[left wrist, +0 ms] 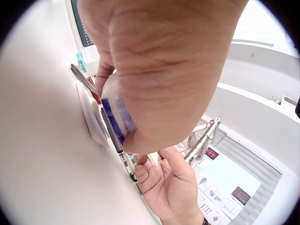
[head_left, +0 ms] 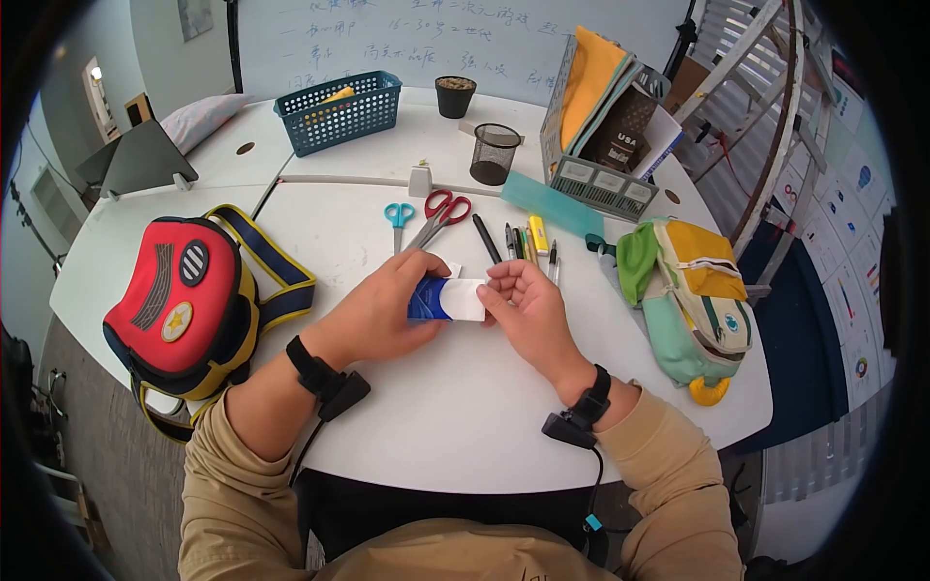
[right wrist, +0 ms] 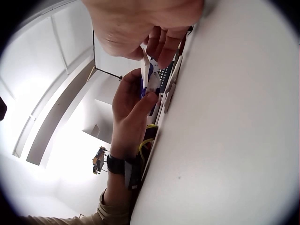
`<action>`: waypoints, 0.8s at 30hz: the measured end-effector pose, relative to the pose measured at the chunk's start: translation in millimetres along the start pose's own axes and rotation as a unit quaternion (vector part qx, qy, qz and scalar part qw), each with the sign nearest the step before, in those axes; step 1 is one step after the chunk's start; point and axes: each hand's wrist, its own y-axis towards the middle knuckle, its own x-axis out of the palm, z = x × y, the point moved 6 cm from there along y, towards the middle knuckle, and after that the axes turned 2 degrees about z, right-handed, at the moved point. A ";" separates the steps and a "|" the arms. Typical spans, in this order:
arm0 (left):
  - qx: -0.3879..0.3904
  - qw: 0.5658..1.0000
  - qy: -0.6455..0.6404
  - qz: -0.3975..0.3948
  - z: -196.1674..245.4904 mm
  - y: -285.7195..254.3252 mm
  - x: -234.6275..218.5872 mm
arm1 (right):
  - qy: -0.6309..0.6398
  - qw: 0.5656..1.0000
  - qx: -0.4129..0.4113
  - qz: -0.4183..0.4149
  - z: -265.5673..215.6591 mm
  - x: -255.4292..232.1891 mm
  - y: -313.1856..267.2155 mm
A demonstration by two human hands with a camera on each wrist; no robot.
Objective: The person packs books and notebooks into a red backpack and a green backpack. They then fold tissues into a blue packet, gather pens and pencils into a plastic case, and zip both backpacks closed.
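- Centrally, a small blue and white packet [head_left: 448, 298] is held just above the white counter [head_left: 465, 407], between both hands near the middle of the head view.
- The left hand [head_left: 383, 308] has its fingers curled round the blue end, thumb on top; much of that end is hidden under the hand.
- The right hand [head_left: 526, 308] pinches the white end with curled fingers; in the right wrist view the packet [right wrist: 146, 77] shows only as a thin edge between fingertips.
- Printing on the packet is too small to read, and the left wrist view is largely filled by the hand [left wrist: 164, 65] itself, with just a blue-striped patch of packet [left wrist: 115, 115] showing.
- Just behind the hands lie teal scissors [head_left: 397, 219], red scissors [head_left: 441, 215], and a row of pens [head_left: 518, 242] with a yellow highlighter [head_left: 538, 234].
- Further back stand a black mesh cup [head_left: 494, 153], a teal basket [head_left: 339, 111], a small dark pot [head_left: 455, 96] and a grey crate [head_left: 601, 116] stuffed with folders.
- A red backpack [head_left: 184, 300] lies on the counter to the left, overhanging its edge; a green and yellow backpack [head_left: 693, 295] lies to the right.
- The whiteboard [head_left: 436, 39] writing at the rear is blurred, and the fisheye rim cuts off the room's edges.
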 end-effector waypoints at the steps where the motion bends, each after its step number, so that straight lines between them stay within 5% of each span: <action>1: -0.004 1.000 0.000 0.007 -0.4 0.2 -1.0 | 0.002 1.000 0.018 -0.012 2.8 -2.0 0.2; 24: 0.033 0.998 -0.045 0.024 8.5 3.2 2.2 | -0.003 0.998 -0.034 -0.045 -0.6 3.4 -2.6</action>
